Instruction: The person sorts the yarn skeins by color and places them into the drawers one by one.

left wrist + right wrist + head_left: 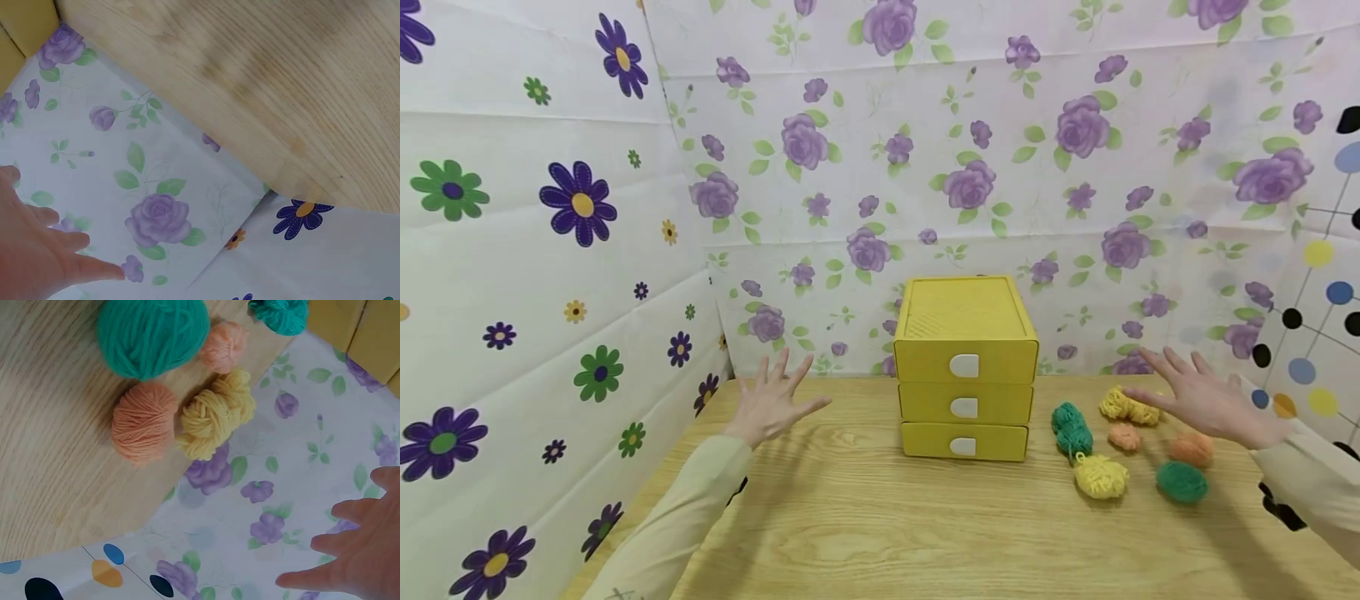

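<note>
My left hand [767,407] hovers over the left part of the table with fingers spread, touching nothing. On the right, my right hand [1213,402] is held above several yarn balls, its fingers also spread and holding nothing. Below and beside it lie a yellow skein [1129,407], a small peach ball [1124,436], an orange ball [144,422] and a green ball [1182,482]. Nearer the middle are a teal skein [1071,430] and a yellow ball [1101,477]. Between the hands stands a yellow drawer box [966,362] with three closed drawers and white handles.
The wooden table [850,525] carries the box and yarn. A rose-patterned cloth [850,167] hangs behind it, a daisy-patterned cloth [512,275] at the left, and a dotted cloth [1318,333] at the right.
</note>
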